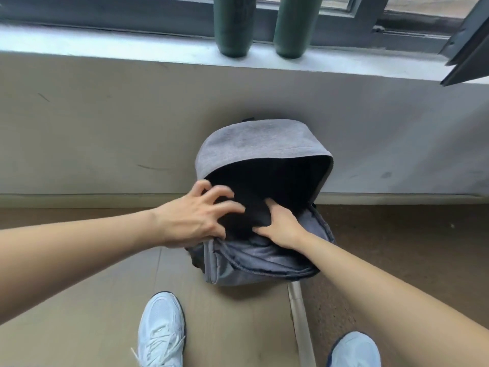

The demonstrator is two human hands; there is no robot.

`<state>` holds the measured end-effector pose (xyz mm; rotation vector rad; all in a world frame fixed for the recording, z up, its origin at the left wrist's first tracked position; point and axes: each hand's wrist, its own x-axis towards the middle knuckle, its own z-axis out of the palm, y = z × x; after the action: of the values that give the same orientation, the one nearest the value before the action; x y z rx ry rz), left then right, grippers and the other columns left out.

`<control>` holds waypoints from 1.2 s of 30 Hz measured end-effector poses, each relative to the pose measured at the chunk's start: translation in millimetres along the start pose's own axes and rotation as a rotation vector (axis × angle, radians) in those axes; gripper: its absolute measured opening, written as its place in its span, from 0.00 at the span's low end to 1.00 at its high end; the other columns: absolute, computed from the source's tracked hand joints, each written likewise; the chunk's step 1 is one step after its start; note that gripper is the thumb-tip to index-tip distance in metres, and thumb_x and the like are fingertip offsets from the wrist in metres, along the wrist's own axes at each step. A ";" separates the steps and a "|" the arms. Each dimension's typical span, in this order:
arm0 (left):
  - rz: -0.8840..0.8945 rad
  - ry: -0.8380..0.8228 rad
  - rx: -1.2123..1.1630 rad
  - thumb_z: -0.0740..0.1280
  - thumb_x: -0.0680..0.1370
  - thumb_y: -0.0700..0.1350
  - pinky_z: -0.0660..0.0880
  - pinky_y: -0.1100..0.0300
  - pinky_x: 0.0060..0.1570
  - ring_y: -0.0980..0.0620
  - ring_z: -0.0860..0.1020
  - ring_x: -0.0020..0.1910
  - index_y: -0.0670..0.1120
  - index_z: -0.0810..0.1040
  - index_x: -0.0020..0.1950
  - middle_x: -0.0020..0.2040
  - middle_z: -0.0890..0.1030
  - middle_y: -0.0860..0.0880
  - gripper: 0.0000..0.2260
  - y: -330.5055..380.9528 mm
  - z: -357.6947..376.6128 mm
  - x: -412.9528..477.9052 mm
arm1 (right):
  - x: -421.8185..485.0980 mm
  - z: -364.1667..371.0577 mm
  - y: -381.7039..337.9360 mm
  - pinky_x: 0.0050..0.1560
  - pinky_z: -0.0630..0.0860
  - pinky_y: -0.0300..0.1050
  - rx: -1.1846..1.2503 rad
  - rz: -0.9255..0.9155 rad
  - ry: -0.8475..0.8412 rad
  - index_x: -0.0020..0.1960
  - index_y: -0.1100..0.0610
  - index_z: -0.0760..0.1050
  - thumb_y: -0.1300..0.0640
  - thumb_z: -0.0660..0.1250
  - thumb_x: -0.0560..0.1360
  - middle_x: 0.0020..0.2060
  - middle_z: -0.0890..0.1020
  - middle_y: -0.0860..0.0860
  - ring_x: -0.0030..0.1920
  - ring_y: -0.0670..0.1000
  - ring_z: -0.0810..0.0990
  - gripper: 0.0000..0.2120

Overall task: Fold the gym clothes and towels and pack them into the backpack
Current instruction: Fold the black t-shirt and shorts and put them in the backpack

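Observation:
A grey backpack stands open on the floor, leaning against the wall under the windowsill. A black garment fills its mouth and the dark inside hides how it is folded. My left hand comes from the left with its fingers curled like a claw on the garment, the thumb at the front rim of the opening. My right hand comes from the right and pinches the black garment between thumb and fingers, most of its fingers buried in the fabric.
Two dark green bottles stand on the white windowsill above the backpack. My white sneakers are on the floor in front of it. A beige strap trails from the bag. An open window frame juts in at the upper right.

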<state>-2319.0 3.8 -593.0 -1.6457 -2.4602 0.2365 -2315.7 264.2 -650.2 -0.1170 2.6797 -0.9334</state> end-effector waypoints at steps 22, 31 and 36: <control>-0.198 -0.072 0.136 0.78 0.69 0.59 0.52 0.26 0.69 0.27 0.61 0.76 0.60 0.84 0.41 0.75 0.74 0.48 0.06 -15.6 0.0 17.1 | -43.6 -28.6 45.0 0.60 0.76 0.53 -0.763 -0.450 0.079 0.79 0.50 0.60 0.41 0.69 0.75 0.72 0.70 0.52 0.66 0.57 0.72 0.37; -0.194 -0.084 0.110 0.78 0.69 0.58 0.56 0.28 0.68 0.30 0.64 0.76 0.61 0.84 0.42 0.72 0.77 0.52 0.06 -16.6 2.4 15.3 | -72.4 -41.3 65.4 0.58 0.81 0.54 0.237 0.510 0.026 0.74 0.55 0.64 0.56 0.75 0.73 0.65 0.76 0.55 0.60 0.57 0.79 0.34; -0.193 -0.140 0.126 0.80 0.66 0.53 0.59 0.30 0.66 0.34 0.73 0.70 0.59 0.85 0.40 0.60 0.83 0.53 0.06 -16.3 4.1 20.7 | -82.0 -51.7 56.2 0.37 0.83 0.45 0.240 0.319 0.091 0.66 0.52 0.73 0.64 0.71 0.75 0.46 0.83 0.53 0.44 0.54 0.84 0.21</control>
<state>-2342.3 16.7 -592.2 -1.3751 -2.6238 0.4834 -2252.3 353.3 -625.6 0.4010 2.5344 -1.1629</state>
